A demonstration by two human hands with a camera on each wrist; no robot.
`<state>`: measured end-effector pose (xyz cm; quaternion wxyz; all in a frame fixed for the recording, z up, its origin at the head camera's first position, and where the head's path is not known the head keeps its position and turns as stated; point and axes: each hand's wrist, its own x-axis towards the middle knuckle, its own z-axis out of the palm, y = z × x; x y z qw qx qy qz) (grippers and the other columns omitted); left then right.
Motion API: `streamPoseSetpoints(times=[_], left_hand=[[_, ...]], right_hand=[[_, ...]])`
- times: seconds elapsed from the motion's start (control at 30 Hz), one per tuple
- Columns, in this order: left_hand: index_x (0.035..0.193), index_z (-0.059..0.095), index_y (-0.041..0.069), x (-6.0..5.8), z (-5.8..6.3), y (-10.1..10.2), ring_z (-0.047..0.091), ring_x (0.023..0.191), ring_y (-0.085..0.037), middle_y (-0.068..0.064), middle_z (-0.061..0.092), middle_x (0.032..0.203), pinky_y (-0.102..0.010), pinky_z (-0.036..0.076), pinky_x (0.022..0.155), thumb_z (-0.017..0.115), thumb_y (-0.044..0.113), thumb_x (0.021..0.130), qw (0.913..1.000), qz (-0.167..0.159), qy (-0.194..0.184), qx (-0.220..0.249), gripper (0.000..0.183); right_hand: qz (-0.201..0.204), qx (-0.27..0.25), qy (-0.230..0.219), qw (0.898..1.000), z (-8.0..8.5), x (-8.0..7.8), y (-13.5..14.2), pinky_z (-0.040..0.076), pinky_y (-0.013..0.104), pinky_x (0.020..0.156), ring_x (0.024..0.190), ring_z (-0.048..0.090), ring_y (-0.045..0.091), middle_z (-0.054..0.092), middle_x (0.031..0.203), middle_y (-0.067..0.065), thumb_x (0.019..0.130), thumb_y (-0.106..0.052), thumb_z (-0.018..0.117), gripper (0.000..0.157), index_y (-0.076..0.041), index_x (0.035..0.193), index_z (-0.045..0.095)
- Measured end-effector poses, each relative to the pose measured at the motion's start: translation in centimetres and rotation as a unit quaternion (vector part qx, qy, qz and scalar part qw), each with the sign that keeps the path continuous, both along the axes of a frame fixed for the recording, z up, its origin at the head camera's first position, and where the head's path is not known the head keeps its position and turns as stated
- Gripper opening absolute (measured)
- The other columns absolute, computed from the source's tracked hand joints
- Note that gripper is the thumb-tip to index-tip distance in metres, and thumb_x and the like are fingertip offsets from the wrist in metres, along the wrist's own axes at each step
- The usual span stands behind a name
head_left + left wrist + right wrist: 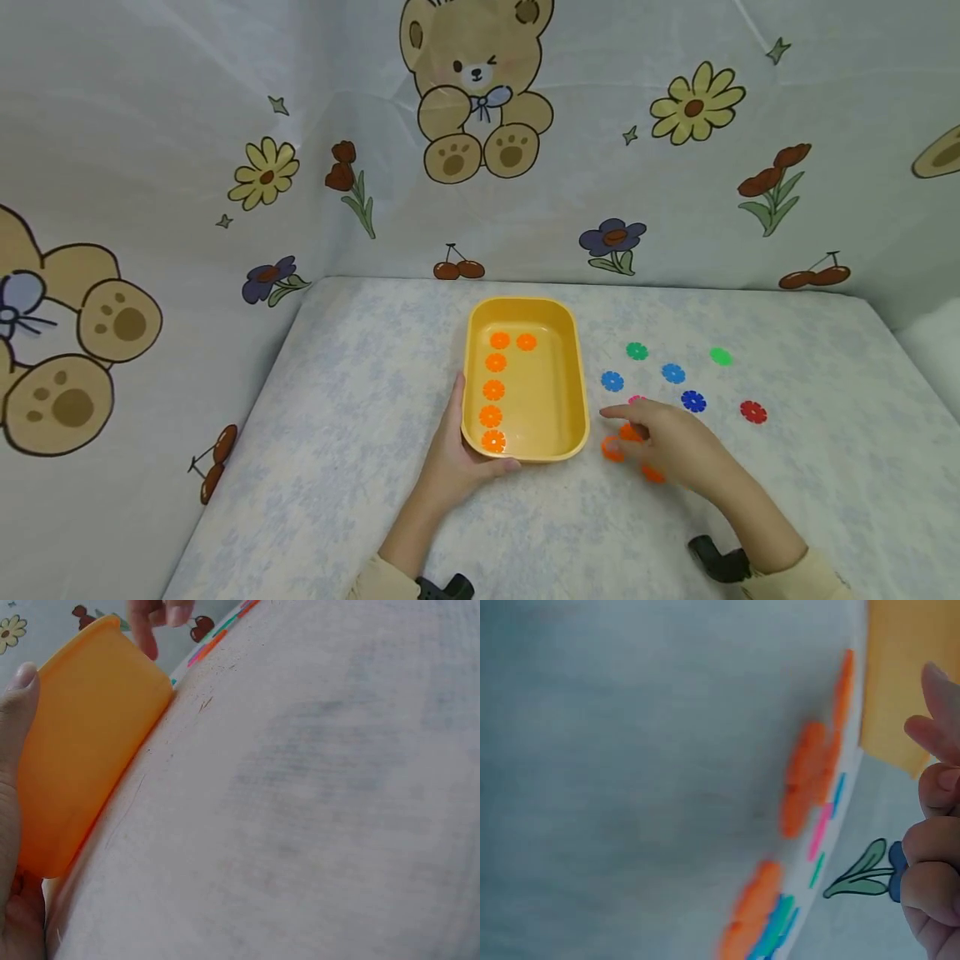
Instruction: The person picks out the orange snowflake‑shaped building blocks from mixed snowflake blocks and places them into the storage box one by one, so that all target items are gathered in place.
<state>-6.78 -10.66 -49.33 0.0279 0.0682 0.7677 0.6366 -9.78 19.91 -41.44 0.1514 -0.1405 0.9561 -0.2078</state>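
A yellow rectangular tray (pixel 551 375) stands on the table, with several orange notched plastic discs (pixel 493 390) lined up along its left side and one more at the far end beside that line. My left hand (pixel 461 467) grips the tray's near left corner, thumb along the near wall. To the tray's right, my right hand (pixel 675 446) hovers over loose orange discs (pixel 652 473), partly hiding them. Its thumb and index finger stand apart with nothing between them in the right wrist view, where the other fingers are curled. A pink disc (pixel 637 400) shows just beyond the hand.
Farther right lie blue discs (pixel 673 373), a dark blue disc (pixel 693 402), green discs (pixel 637 351) and a red disc (pixel 753 412). A pale mottled cloth (pixel 360 375) covers the table. Behind it hangs a printed sheet (pixel 570 192) with bears and flowers.
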Motion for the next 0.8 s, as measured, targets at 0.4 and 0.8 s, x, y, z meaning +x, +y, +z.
streamPoseSetpoints(times=[0.4,0.8], left_hand=[[0.16,-0.003,0.032,0.0,0.1,0.1,0.029,0.149,-0.014,0.011,0.012,0.166,-0.042,0.027,0.121,0.094,0.026,0.067,0.9997,-0.007,-0.008,0.022,0.135],[0.16,-0.004,0.03,0.1,0.1,0.0,0.032,0.147,-0.013,0.011,0.013,0.167,-0.034,0.03,0.119,0.093,0.033,0.067,0.9999,-0.006,-0.004,0.007,0.135]], right_hand=[[0.019,0.01,0.019,1.0,-2.5,1.2,1.2,0.046,0.018,0.062,0.075,0.05,0.006,0.07,0.097,-0.012,0.081,-0.027,0.082,0.034,-0.025,0.114,0.075],[0.018,0.033,0.043,0.998,-2.8,1.2,1.2,0.052,0.024,0.069,0.078,0.053,0.005,0.068,0.094,-0.013,0.078,-0.035,0.084,0.03,-0.025,0.104,0.073]])
